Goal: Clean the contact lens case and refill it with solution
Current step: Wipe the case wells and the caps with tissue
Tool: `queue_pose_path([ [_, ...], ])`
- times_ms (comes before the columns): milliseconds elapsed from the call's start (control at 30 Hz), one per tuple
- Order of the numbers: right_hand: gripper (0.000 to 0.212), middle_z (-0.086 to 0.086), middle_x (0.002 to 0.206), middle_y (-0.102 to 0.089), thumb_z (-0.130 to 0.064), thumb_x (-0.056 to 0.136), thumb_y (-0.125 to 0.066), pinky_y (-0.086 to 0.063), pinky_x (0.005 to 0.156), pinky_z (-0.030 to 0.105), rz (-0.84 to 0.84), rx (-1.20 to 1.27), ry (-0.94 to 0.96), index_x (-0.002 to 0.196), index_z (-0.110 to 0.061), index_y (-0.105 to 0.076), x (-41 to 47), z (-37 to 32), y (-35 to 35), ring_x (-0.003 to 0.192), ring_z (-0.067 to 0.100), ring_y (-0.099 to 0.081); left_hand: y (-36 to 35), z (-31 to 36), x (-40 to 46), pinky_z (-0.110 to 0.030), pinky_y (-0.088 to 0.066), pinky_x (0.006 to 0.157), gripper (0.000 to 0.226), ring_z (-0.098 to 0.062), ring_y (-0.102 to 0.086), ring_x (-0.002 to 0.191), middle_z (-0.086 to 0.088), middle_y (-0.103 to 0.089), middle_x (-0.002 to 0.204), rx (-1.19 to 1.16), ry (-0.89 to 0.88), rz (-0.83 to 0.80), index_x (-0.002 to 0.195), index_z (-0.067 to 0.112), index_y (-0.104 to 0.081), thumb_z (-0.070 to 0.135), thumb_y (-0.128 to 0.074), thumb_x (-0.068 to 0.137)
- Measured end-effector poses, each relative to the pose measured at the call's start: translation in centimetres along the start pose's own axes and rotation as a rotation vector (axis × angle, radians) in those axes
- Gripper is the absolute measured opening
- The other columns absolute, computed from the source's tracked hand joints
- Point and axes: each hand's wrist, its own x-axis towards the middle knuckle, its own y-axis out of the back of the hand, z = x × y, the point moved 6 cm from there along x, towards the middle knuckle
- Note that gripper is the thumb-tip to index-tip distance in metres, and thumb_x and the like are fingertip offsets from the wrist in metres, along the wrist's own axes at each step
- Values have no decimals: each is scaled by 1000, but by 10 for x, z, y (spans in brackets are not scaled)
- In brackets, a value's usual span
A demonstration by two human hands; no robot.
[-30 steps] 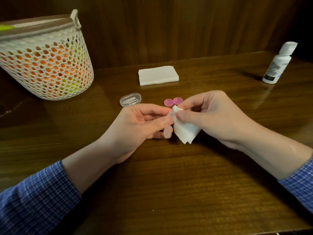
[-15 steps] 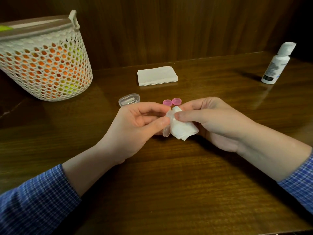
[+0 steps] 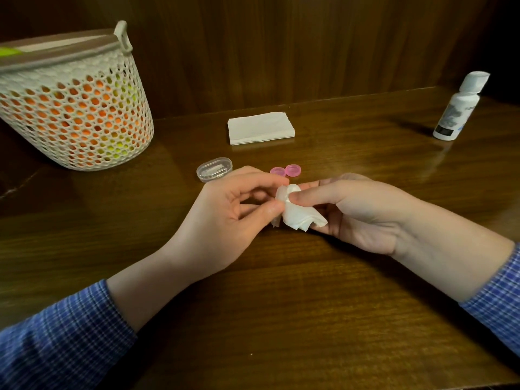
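Both hands meet over the table (image 3: 281,319) just in front of me. Left hand (image 3: 230,218) pinches the case (image 3: 277,220) between thumb and forefinger, though only a pale sliver of it peeks out under the thumb. Right hand (image 3: 363,212) has a crumpled tissue (image 3: 299,216) clamped under its thumb, pushed right up against the case. The two pink caps (image 3: 285,170) sit side by side on the wood just behind the hands, a small clear box (image 3: 214,169) to their left. Tissue stack (image 3: 260,128) further back, solution bottle (image 3: 457,108) upright far right, mesh basket (image 3: 76,108) far left
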Motion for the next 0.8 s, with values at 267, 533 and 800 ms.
queue_pose_path([
  [267,12,6,101,-78,-6,90,-71,-58,59,24,220,-256,190,100,-8,-78,-5,-16,11,94,21,-72,4,-5,3,-21,-59,88,30,-12,-72,107,7,-76,112,-189,134,21,119,30,-69,23,-66,91],
  [533,9,-10,98,-76,-18,85,-79,-48,80,28,152,-568,316,77,-20,-83,-10,-22,3,104,8,-65,3,-16,2,-43,-62,90,34,-26,-73,102,0,-77,114,-353,246,9,118,30,-71,27,-65,86],
  [800,2,-20,92,-77,-30,77,-82,-48,105,40,108,-693,517,79,-31,-83,-16,-25,-9,107,-3,-65,-5,-24,2,-31,-61,83,37,-18,-71,94,-5,-78,106,-581,412,-8,120,14,-71,22,-61,85],
])
